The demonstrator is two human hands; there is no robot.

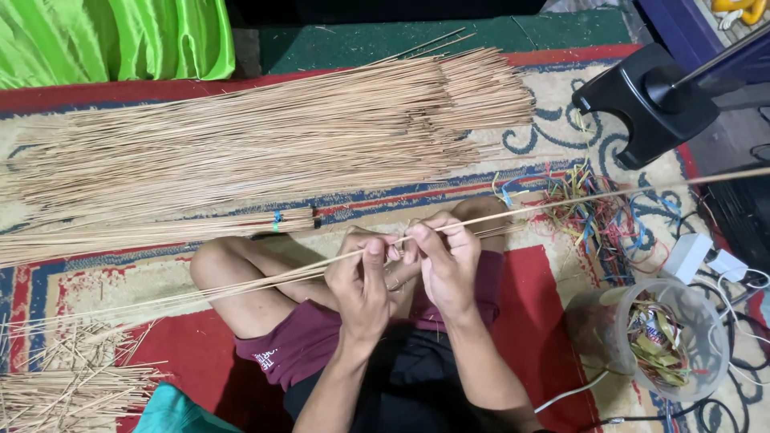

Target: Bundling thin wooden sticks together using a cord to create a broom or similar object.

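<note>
I sit cross-legged on a patterned rug (537,120). My left hand (361,277) and my right hand (445,256) meet above my lap, both pinching a few long thin tan sticks (561,202) that run from the lower left to the upper right edge. The thumbs and fingers press the sticks where the hands meet. A large loose pile of the same sticks (265,136) lies across the rug beyond my knees. A tied bundle (160,232) with a blue band rests just in front of it.
A clear plastic jar (674,337) of coloured strips stands at my right. Coloured wire scraps (597,216) litter the rug. A black stand base (646,100) sits at the upper right. Short stick offcuts (64,385) lie at the lower left. Green fabric (112,36) lies far left.
</note>
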